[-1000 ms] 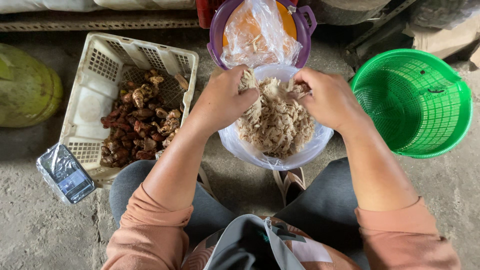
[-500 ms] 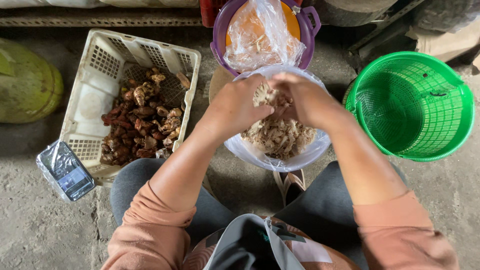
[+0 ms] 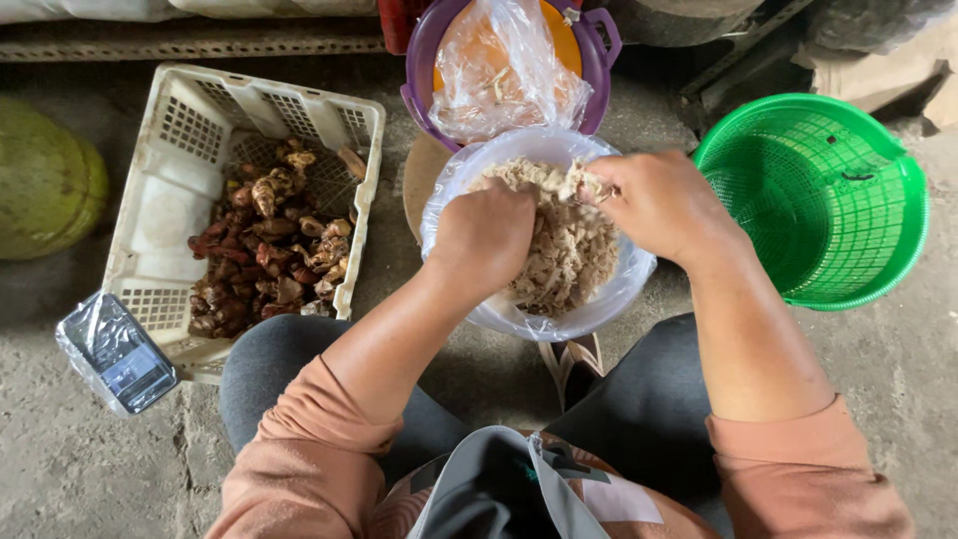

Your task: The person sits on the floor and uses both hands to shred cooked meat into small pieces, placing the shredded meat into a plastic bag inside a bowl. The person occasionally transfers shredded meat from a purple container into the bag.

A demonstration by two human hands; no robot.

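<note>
Working over a plastic-lined bowl (image 3: 499, 309) on the concrete floor (image 3: 898, 399), both hands are buried in a pale fibrous mass (image 3: 564, 255) that fills it. Left hand (image 3: 484, 238) is curled into a loose fist, pressing down on the near-left part of the mass. Right hand (image 3: 659, 205) is closed, fingers pinching a clump at the bowl's far rim. Left of the bowl: white slatted crate (image 3: 160, 210) holding reddish-brown knobbly roots (image 3: 264, 255). Beyond the bowl, touching its far edge: purple pot (image 3: 419, 60) with crumpled clear plastic (image 3: 499, 75) in it. Right of the bowl: green mesh basket (image 3: 828, 200), just beside the right wrist. Well left of the bowl, near the crate's corner: small plastic-wrapped device (image 3: 115, 354).
</note>
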